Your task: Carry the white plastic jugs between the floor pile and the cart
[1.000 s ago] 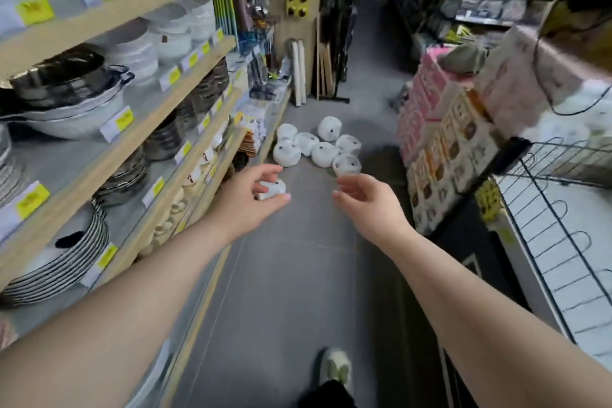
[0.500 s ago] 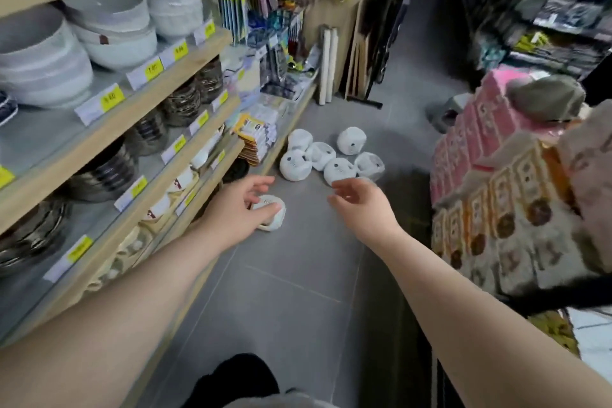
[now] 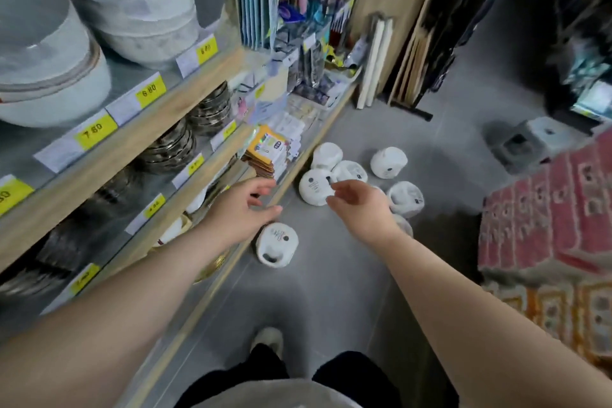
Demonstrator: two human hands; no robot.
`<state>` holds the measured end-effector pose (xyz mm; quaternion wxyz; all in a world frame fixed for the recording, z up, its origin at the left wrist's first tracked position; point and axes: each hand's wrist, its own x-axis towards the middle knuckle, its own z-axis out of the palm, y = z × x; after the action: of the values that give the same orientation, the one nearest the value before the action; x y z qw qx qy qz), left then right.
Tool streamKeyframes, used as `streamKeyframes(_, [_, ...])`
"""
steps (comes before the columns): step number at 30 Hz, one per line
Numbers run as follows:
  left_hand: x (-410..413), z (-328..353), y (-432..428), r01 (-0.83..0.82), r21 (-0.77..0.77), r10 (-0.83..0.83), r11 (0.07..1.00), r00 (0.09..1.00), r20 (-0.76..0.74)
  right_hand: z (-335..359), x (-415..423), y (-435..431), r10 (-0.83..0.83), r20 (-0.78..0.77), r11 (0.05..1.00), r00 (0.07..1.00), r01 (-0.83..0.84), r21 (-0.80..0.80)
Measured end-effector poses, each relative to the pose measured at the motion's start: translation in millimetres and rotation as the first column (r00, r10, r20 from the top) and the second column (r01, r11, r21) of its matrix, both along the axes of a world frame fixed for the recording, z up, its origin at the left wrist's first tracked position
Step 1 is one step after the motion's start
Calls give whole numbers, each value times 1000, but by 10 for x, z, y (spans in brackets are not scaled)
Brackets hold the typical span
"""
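White cup (image 3: 277, 243): lain on floor (image 3: 331, 301) by shelf edge, just below left hand (image 3: 240, 212); right hand (image 3: 359, 205) extended; fingers relaxed, nothing grasped.

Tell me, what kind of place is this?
Most likely a housewares shop aisle: wooden shelves carry stacked bowls behind yellow price tags, and white mugs lie on the floor ahead of both hands.

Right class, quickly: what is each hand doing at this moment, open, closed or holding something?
Left hand: open, fingers spread, holding nothing, above the lone white mug on the floor.
Right hand: open, loosely curled, holding nothing, over the cluster of white mugs.
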<state>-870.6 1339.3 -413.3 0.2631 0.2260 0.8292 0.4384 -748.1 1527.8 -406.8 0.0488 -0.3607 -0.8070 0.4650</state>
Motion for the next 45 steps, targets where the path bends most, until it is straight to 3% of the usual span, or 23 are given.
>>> streamKeyframes(8, [-489, -817, 626, -215, -69, 222, 974, 969, 107, -725, -1029, 979, 206, 131, 975, 970, -193, -106])
streamKeyframes(13, [-438, -1547, 950, -410, -151, 429, 899, 895, 122, -1442, -1513, 1418, 482, 234, 875, 844, -450, -177])
streamKeyframes(16, [-342, -2079, 1077, -498, -169, 516, 850, 852, 86, -1973, -1610, 1579, 559, 256, 828, 789, -512, -229])
streamKeyframes(20, [-200, -3097, 1079, -503, -261, 541, 824, 835, 98, -2957, -1576, 1666, 599, 242, 798, 763, -545, -256])
streamKeyframes(25, [-91, -4611, 1079, -477, -318, 538, 820, 831, 140, -4437, -1661, 1666, 748, 338, 653, 571, -722, -226])
streamKeyframes(30, [-111, -6026, 1099, -446, -351, 484, 823, 874, 25, -5849, -1804, 1577, 813, 349, 558, 466, -795, -239])
streamKeyframes(33, [-159, -6666, 1092, -443, -384, 485, 810, 874, 15, -6516, -1827, 1560, 819, 346, 548, 458, -802, -237])
streamKeyframes(36, [-163, -7075, 1101, -506, -350, 547, 788, 837, 21, -6941, -1861, 1521, 857, 356, 461, 373, -864, -203])
streamKeyframes(41, [-133, -7273, 1144, -571, -219, 587, 791, 809, 11, -7181, -1816, 1471, 824, 160, 566, 544, -780, -267])
streamKeyframes(45, [-152, -7197, 1138, -575, -193, 586, 796, 811, 2, -7167, -1803, 1486, 800, 82, 589, 595, -750, -300])
